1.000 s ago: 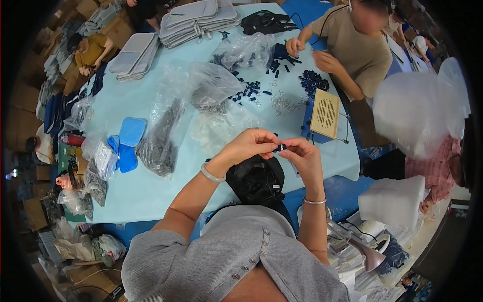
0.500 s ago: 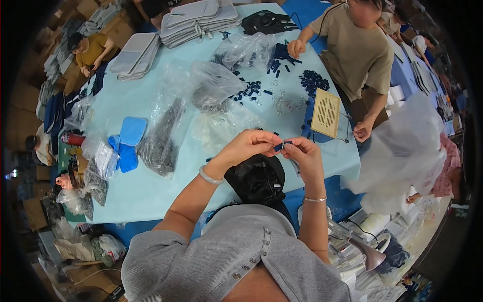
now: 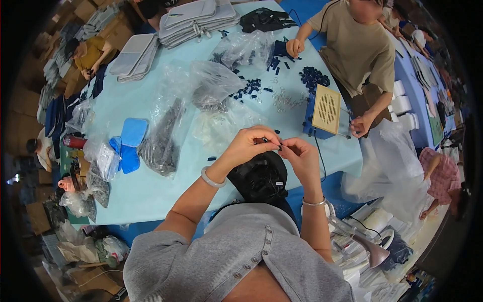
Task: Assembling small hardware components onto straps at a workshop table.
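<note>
Both my hands meet in front of me, above a black bag [image 3: 259,176] at the table's near edge. Thumb and fingers of my left hand [image 3: 247,144] are closed in a pinch on a small dark strip [image 3: 277,147]. My right hand [image 3: 302,158] pinches the same piece from the other side. The fingertips cover most of the strip, so its shape is hard to make out. Farther off lie loose navy strips [image 3: 247,89], a heap of navy pieces [image 3: 314,78] and scattered small metal rings [image 3: 286,101].
Plastic bags of dark parts [image 3: 163,143] lie on the pale blue table [image 3: 201,194]. Light blue pouches [image 3: 133,132] sit at left, grey cases [image 3: 198,22] at the far side. A co-worker [image 3: 359,48] works by a boxy blue-and-cream device [image 3: 326,110]; a lamp [image 3: 370,249] stands at right.
The navy strip, seen lengthwise with a light metal bit before, is now mostly covered by my fingers, which have drawn closer together. At right, a person in pink moved with the large plastic sheet.
</note>
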`<state>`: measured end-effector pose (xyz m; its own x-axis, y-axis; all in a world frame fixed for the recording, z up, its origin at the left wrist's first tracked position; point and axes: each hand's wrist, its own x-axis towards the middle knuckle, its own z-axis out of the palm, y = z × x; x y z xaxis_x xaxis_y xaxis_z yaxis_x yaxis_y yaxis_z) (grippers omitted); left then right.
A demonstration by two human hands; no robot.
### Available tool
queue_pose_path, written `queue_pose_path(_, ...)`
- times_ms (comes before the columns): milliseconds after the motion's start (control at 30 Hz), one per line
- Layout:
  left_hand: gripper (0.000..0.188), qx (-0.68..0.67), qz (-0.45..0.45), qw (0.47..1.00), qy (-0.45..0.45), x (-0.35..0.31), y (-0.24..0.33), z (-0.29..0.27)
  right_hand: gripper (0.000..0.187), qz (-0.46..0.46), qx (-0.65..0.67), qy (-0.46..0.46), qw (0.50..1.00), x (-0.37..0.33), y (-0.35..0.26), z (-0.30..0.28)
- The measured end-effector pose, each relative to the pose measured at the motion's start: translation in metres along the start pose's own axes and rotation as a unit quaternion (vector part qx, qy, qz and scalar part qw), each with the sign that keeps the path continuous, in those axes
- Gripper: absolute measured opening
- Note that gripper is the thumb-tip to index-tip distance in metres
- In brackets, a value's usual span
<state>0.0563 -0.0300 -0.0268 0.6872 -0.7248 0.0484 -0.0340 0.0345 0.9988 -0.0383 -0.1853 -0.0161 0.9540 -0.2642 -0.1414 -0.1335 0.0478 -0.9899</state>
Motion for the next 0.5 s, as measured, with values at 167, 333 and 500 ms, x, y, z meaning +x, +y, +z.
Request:
queue_pose_path(167,0.009,-0.015,-0.017,1.0,0.021,-0.002,0.004,0.003,0.011,-0.013,-0.04,0.011,0.999,-0.002,-0.001,0.003)
queue_pose_path(333,0.009,0.012,-0.04,0.999,0.031,-0.003,0.006,0.004,0.013,-0.003,0.006,0.011,1.0,-0.003,-0.003,0.003)
queue_pose_path(500,0.007,0.01,-0.071,0.996,0.044,-0.004,0.012,0.005,0.012,0.01,0.01,0.004,1.0,-0.004,-0.006,0.004)
